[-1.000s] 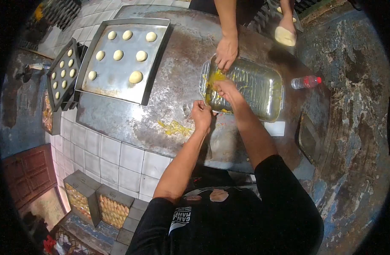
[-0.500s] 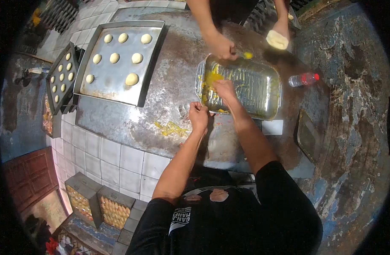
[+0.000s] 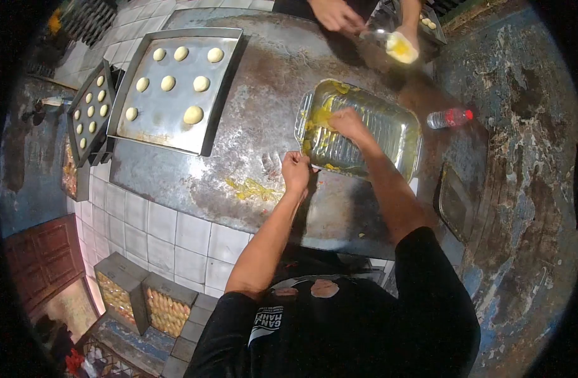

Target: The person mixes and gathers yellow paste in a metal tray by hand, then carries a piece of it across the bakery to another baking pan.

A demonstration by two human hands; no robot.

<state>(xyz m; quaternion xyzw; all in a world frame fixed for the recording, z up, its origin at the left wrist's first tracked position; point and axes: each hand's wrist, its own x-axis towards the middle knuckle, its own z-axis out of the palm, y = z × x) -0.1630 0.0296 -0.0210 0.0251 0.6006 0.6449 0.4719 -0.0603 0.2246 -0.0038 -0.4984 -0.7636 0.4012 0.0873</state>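
Observation:
A clear glass dish (image 3: 390,151) with yellow filling smeared mostly at its left end stands on the metal table. My right hand (image 3: 348,123) is closed over the filling inside the dish; what it grips, if anything, is hidden. My left hand (image 3: 295,169) is closed at the dish's lower left corner, its fingers pinched on something too small to make out. Yellow scraps (image 3: 254,189) lie on the table left of that hand. Across the table a co-worker's hand (image 3: 336,14) is near a flat piece of dough (image 3: 402,48) with yellow filling, which rests on their other hand.
A large metal tray (image 3: 163,140) with several dough balls stands at the left, beside a smaller dark tray (image 3: 81,135) of dough balls. A bottle (image 3: 449,118) with a red cap lies right of the dish. Another tray (image 3: 451,201) is at the table's right edge.
The co-worker's hand has moved from the dish up to the dough, which now bears yellow filling. My right hand has shifted slightly right inside the dish. My left hand has stayed at the corner.

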